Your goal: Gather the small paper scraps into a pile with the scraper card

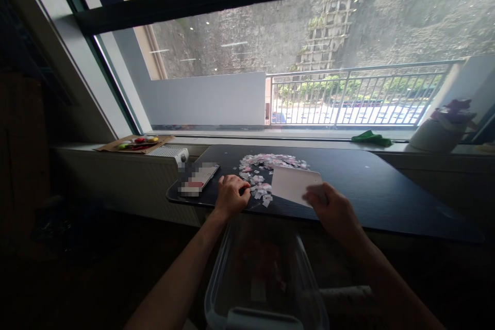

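on the head view, here's the right hand (330, 207) with a pale card (292, 183) pinched between thumb and fingers, the near corner tucked out of sight behind the fingertips, which are smeared by blur. the card sits over the table (340, 170), at the right of a scatter of small paper slips (270, 159), and it hides some of them! whether it touches the tabletop, i can't tell.

over to the left hand (231, 196): fingers curled in at the near edge of the table, just beside the slips, and i can't tell whether anything is pinched in there. to its left, a flat rectangular slab (207, 176), a good part of it lost under pixel blocks.

below, a clear plastic box (263, 318), cut off by the bottom edge, its contents murky and reddish in the dark. both forearms run out of the frame too.

the count, then: two hands, one card, one slab, one box, one green cloth (371, 137) on the sill, one sheet of cardboard (112, 146) bearing several coloured pieces too small to name. the slips? far too many, overlapping, to number!
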A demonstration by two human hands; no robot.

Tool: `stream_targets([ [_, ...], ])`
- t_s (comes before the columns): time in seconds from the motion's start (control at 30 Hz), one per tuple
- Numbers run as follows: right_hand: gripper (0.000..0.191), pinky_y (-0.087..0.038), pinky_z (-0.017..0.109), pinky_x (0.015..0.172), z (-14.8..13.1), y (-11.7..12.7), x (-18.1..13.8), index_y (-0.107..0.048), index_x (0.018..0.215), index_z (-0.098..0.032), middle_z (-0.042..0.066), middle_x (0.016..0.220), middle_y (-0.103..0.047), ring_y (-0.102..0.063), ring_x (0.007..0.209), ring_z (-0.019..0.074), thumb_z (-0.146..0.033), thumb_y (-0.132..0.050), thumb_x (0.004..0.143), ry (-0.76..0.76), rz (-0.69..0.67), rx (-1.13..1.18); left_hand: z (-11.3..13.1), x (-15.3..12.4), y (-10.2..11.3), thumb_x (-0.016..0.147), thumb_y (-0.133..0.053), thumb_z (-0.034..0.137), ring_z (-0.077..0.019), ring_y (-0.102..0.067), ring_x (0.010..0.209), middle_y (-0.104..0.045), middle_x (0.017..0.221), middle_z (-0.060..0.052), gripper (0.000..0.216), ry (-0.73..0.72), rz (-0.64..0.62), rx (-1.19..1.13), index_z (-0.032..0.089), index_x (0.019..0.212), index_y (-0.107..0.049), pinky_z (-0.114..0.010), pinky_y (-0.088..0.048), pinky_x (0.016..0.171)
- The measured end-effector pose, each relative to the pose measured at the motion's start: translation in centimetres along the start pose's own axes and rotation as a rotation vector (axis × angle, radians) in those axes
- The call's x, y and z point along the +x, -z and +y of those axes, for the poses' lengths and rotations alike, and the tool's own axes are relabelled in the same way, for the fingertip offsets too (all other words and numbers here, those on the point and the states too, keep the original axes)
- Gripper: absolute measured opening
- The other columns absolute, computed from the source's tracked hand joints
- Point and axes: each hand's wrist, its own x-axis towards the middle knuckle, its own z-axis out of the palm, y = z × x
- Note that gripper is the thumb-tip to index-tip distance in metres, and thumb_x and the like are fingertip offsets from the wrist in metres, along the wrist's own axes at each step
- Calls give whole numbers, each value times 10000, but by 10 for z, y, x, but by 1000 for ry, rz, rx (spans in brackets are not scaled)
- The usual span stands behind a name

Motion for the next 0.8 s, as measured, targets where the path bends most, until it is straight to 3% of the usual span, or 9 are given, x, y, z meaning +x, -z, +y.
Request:
stream_targets([
  [0.8, 225, -486, 304, 587, 16, 32, -6, -683, 863, -247, 40, 730, -752, -687, 656, 228, -410, -569, 757, 0, 3, -78, 1, 0, 3, 781, -583, 181, -256, -573, 1057, -701, 912, -42, 171, -27, 20, 2, 247, 829, -733, -544, -282, 1112],
])
